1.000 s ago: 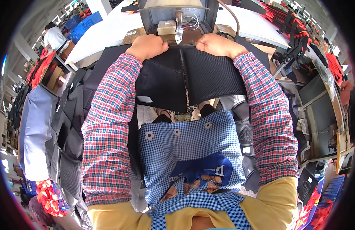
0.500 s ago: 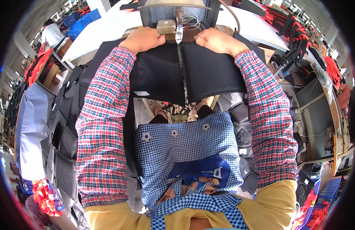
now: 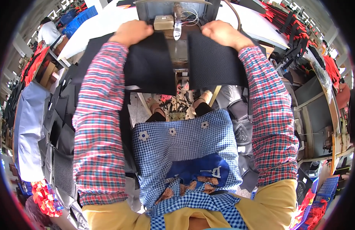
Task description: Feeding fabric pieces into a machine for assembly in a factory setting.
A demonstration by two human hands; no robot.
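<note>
My left hand (image 3: 132,33) is closed on the upper edge of a black fabric panel (image 3: 151,67), which hangs toward me and is slightly blurred. My right hand (image 3: 226,33) grips the top of another black panel (image 3: 212,63) with a ribbed mesh surface. A wide gap parts the two panels' inner edges. Between my hands, just beyond the gap, stands a machine's narrow metal tip (image 3: 177,31). Neither panel touches that tip. Both sets of fingertips are partly hidden by the backs of my hands.
A beige box (image 3: 163,23) sits beside the metal tip on the machine. White tabletops (image 3: 104,28) flank it. Dark fabric pieces (image 3: 64,134) are heaped at my left, and grey moulded pieces (image 3: 238,115) lie at right. A person (image 3: 50,32) is at the far left.
The two panels, nearly meeting at the metal tip before, have moved apart. My left hand has shifted left and away from me with its panel; my right hand has moved slightly right.
</note>
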